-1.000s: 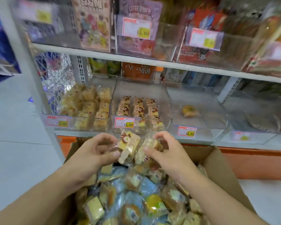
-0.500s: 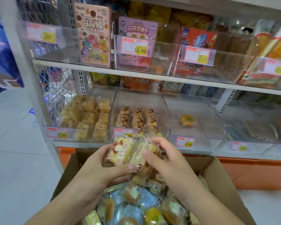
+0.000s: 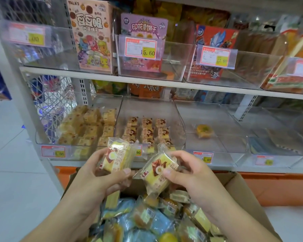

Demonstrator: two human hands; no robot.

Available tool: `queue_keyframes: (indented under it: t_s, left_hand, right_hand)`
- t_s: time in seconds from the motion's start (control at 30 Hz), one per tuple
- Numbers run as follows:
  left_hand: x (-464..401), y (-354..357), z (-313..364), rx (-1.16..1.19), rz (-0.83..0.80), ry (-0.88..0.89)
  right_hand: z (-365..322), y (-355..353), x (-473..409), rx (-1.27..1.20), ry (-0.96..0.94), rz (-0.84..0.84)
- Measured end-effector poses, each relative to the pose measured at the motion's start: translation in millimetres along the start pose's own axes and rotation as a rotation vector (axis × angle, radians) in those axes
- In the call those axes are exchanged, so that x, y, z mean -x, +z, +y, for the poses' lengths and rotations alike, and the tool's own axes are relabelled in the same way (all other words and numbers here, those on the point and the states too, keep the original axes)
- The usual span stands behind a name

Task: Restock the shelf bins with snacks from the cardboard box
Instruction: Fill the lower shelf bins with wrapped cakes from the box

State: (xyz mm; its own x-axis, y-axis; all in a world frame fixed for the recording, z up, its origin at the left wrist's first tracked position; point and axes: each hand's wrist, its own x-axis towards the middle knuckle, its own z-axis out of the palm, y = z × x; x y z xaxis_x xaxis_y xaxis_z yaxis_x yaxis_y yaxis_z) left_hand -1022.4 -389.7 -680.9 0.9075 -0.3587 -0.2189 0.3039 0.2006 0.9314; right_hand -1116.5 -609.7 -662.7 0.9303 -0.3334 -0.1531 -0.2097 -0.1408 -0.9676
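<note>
Slippage is the main risk: each hand pinches a slick film-wrapped cake by its sides only. The left hand (image 3: 94, 173) grips one cake (image 3: 116, 157), the right hand (image 3: 187, 173) grips a second cake (image 3: 158, 172), both above the cardboard box (image 3: 248, 193) and just before the middle bin (image 3: 150, 126). A loose wrapper could slide free and drop back into the box, or snag the bin's front lip. The left cake's long axis runs up toward the shelf, leaning right; the right cake tilts diagonally, printed face toward the camera.
</note>
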Motion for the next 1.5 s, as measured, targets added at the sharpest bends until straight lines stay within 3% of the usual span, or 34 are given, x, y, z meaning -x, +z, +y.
queue_keyframes:
  t_s: [0.43, 0.93, 1.3, 1.5]
  left_hand:
    - [13.6, 12.3, -5.6, -0.086, -0.108, -0.068]
    - [11.7, 15.0, 1.1, -0.064, -0.09, -0.116]
    - [1.1, 8.9, -5.3, 0.094, 0.065, -0.092]
    - [-2.4, 7.8, 1.3, 0.095, -0.02, -0.1]
  right_hand:
    - [-1.5, -1.5, 7.9, 0.003, -0.047, -0.021]
    - [-2.0, -4.2, 9.7, -0.041, -0.07, -0.114]
    - [1.6, 3.7, 0.6, -0.144, -0.085, 0.053]
    - [1.2, 11.7, -6.2, -0.177, -0.101, 0.026]
